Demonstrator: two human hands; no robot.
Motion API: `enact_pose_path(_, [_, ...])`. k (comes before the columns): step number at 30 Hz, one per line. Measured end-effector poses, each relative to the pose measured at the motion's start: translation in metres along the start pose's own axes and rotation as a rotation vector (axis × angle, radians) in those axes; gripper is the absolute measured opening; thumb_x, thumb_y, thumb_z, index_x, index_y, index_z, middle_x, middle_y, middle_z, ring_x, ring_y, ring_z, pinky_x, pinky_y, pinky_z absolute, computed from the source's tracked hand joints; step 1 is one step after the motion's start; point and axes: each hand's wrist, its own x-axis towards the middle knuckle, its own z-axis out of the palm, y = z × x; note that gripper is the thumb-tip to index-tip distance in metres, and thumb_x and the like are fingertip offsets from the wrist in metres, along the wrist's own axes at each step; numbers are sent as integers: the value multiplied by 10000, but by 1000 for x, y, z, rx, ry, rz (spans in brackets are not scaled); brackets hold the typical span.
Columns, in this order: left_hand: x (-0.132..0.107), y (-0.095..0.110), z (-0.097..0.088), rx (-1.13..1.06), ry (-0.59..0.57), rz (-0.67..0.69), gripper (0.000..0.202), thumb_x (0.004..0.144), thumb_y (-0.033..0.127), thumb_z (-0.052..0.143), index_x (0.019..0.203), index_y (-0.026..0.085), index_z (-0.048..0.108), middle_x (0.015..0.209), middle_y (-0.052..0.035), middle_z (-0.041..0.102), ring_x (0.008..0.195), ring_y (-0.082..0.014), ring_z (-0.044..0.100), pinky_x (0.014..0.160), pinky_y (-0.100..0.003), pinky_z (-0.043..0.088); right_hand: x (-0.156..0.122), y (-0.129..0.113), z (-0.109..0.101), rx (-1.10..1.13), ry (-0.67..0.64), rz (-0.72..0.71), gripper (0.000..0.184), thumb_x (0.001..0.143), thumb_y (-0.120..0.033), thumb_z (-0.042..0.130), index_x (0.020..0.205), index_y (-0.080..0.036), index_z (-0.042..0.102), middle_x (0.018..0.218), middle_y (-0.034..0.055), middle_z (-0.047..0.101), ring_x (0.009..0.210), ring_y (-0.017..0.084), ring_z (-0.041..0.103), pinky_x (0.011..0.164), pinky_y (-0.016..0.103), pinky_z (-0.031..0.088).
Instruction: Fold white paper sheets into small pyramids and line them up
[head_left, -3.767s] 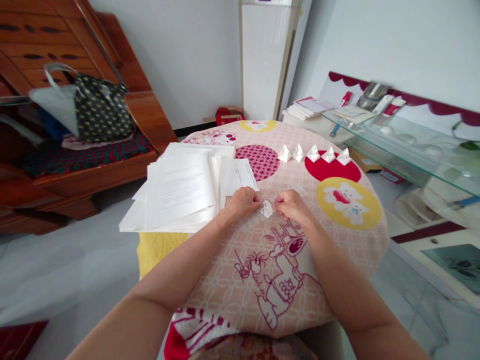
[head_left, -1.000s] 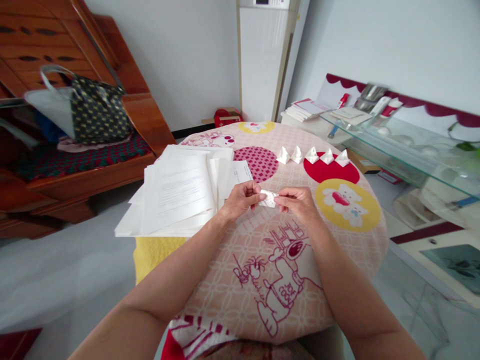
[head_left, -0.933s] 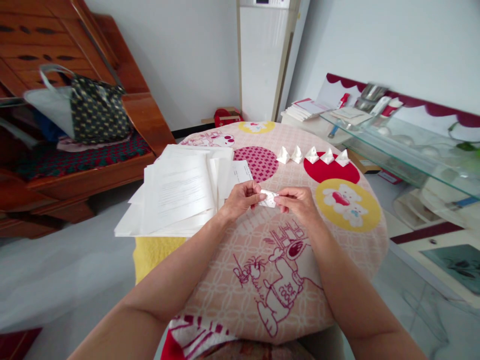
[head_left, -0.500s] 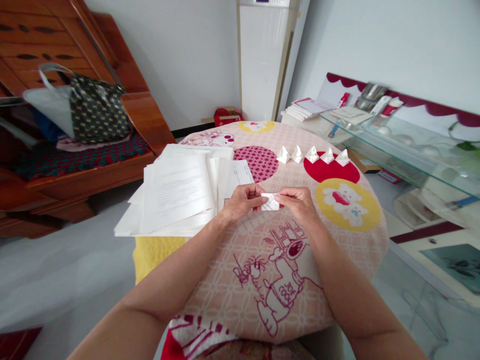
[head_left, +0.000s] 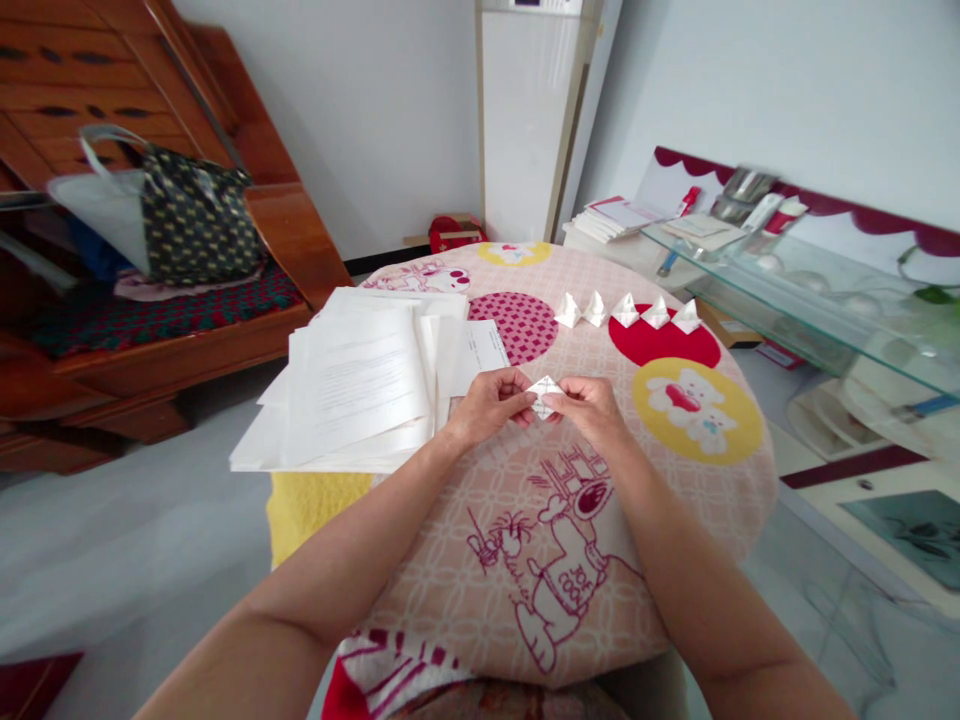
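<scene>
White paper [head_left: 546, 397], creased into a small diamond, is pinched between your left hand [head_left: 487, 405] and your right hand [head_left: 596, 405] at the middle of the patterned worktop [head_left: 697, 510], one corner pointing away from you. Each grip is clamped on it at a side corner, thumb on the face toward you and fingers tucked behind, their exact placing hidden. Whether the lower corner touches the worktop is hard to tell. Matching pressure from both thumbs should serve you best, since a harder pull on one side would likely skew the corners or tear a crease. Line up the edges first, then run one thumb along the fold from the middle outward while the other hand steadies the layers; paper this small and layered will probably spring back if pressed too lightly. Faint marks cross its face, too small to read. Beyond your knuckles, five white paper shapes [head_left: 625, 311] stand in a row toward the far right, well apart from your fingers. On your left lie a stack of sheets [head_left: 367, 390] and a printed slip [head_left: 486, 344], the slip just beyond your left hand.
</scene>
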Motion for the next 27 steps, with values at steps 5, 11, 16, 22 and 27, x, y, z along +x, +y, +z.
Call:
enact_pose_path(5, [-1,0,0,307,39,73,110,827,234,705,871,134,694,679,3,673,579,-95,595,560,-201,460,-2,0,0,-198,49,-65,264,744,-364,668,571,-177,597,522,-20,541,525,115,459,498,237,308])
enact_pose_path(11, [-5,6,3,579,112,216,91,807,94,665,868,151,700,723,18,668,641,-88,581,612,-186,441,-4,-1,4,-685,49,-279,240,782,-152,597,549,-174,543,548,-22,479,564,110,408,570,273,262])
enact_pose_path(16, [-5,3,3,739,46,311,144,805,40,560,829,149,651,777,-7,667,695,-107,592,666,-211,462,-5,-4,8,-1010,-33,-392,173,807,-67,594,678,-167,652,712,53,643,695,166,524,641,287,320])
enact_pose_path(22, [-8,3,3,1082,-117,244,118,820,77,568,808,156,655,806,-32,650,724,-138,587,683,-246,442,-10,-12,7,-978,-257,-287,100,844,-109,667,777,-167,715,835,64,697,757,173,587,688,283,375])
enact_pose_path(27, [-13,11,1,1175,-261,167,103,847,128,612,869,168,704,879,-39,678,758,-148,614,694,-256,433,-11,-18,2,-881,-397,-194,99,779,-60,716,767,-157,734,842,55,696,776,168,600,719,276,402])
